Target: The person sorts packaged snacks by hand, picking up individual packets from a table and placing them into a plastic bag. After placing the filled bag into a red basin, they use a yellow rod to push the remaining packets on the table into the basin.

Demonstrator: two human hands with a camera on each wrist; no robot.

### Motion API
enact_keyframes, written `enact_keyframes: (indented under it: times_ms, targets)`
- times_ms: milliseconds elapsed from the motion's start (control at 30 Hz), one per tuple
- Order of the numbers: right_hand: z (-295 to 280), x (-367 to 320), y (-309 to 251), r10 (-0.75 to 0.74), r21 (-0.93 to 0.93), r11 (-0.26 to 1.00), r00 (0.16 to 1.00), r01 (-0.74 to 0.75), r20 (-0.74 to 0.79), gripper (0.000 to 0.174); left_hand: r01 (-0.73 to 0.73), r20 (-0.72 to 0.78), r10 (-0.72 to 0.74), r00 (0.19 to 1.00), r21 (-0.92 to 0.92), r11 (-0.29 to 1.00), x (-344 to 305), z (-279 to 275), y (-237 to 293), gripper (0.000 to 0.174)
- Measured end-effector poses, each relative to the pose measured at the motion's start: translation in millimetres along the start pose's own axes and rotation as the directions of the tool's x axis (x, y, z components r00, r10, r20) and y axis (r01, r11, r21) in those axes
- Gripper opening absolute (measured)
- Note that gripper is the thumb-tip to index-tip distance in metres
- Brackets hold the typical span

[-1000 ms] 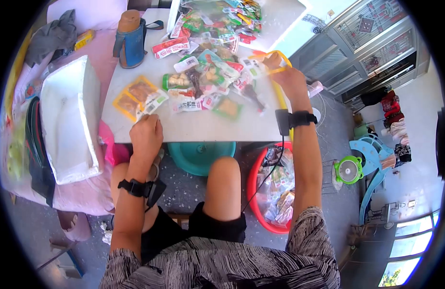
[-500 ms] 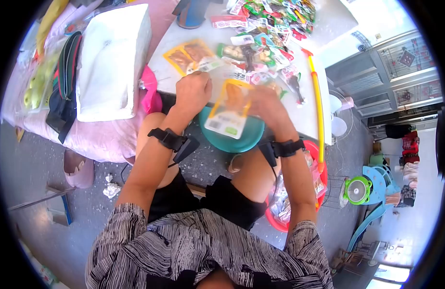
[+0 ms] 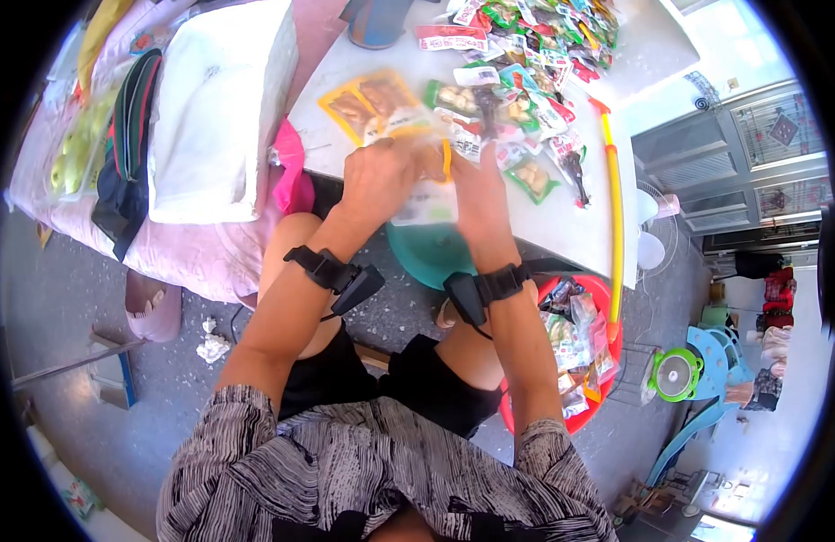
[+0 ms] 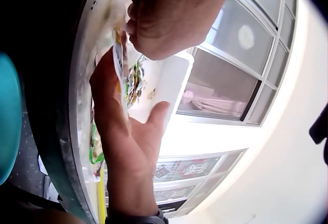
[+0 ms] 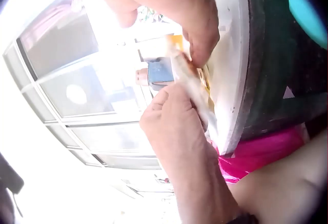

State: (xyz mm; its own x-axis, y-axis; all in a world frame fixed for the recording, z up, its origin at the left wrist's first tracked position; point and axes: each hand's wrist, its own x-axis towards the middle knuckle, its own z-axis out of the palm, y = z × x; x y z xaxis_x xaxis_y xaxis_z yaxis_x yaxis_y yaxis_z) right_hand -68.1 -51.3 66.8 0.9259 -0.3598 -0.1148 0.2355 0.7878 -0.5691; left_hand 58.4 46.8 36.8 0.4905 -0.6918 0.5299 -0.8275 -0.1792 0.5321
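My left hand [image 3: 378, 176] holds yellow-edged food packets [image 3: 368, 98], fanned out over the table's near edge, with brownish pieces inside. In the right wrist view its curled fingers [image 5: 171, 98] pinch the packets' lower ends. Between my hands is another yellow-edged packet [image 3: 433, 163], blurred, its white end pointing towards me. My right hand [image 3: 479, 200] lies against that packet's right side. The left wrist view shows the right hand's fingers straight behind the packet, its thumb [image 4: 160, 112] standing away from it.
Sealed snack packets [image 3: 526, 113] lie heaped on the white table [image 3: 580, 239]. A yellow rod [image 3: 615, 226] lies along its right edge. Below are a teal basin [image 3: 426, 257] and a red tub [image 3: 607, 379] of packets. A white foam box [image 3: 209, 117] stands at left, a blue flask [image 3: 377, 27] behind.
My right hand came from the table's right side, bringing a yellow-edged packet across to my left hand. The left hand kept its packets. The head view shifted.
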Motion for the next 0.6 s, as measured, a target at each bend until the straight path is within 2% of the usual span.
enact_keyframes:
  times_ms: [67,133,233,333,400,433,467,533,600]
  targets:
    - [-10.2,0.8,14.8,-0.097,-0.257,0.962,0.995,0.093,0.0,0.049,0.006,0.038,-0.006,0.999,0.01,1.0,0.0,0.7,1.6,0.017]
    - [-3.3,-5.5,23.9,-0.145,-0.312,0.942,0.989,0.125,-0.042,0.051,0.008,0.054,-0.009,0.998,0.014,1.0,0.0,1.5,3.1,0.015]
    - [-15.8,-0.5,24.8,-0.157,-0.527,0.849,0.973,0.046,-0.168,0.054,0.016,0.022,-0.016,1.0,-0.001,1.0,0.0,-1.2,3.6,0.012]
    - [-25.2,-9.6,9.2,-0.151,-0.519,0.854,0.966,0.019,-0.212,0.044,0.007,-0.015,-0.008,1.0,-0.024,1.0,0.5,-3.3,2.9,0.01]
    - [-31.9,-27.7,-15.2,-0.286,-0.795,0.546,0.951,0.264,0.119,0.04,-0.004,-0.018,0.004,1.0,0.0,1.0,-1.0,3.6,-6.3,0.008]
    - [-30.9,-37.5,-27.4,-0.253,-0.737,0.668,0.963,0.104,-0.093,0.036,0.003,-0.035,-0.003,0.999,-0.014,1.0,0.5,1.3,-7.0,0.008]
    - [-29.9,-47.2,-39.6,-0.207,-0.621,0.783,0.931,-0.026,-0.301,0.032,0.009,-0.048,-0.011,0.999,-0.028,1.0,2.1,-2.4,-6.9,0.008]
    - [-31.9,-62.9,-62.0,-0.387,-0.63,0.764,0.878,0.136,-0.28,0.028,0.009,-0.093,-0.018,0.995,-0.088,0.996,3.6,-3.2,-9.5,0.007]
    - [-65.0,-59.4,-84.1,-0.532,-0.694,0.687,0.798,0.214,-0.281,0.032,-0.014,-0.158,-0.014,0.987,-0.179,0.984,7.5,-2.0,-14.0,0.007]
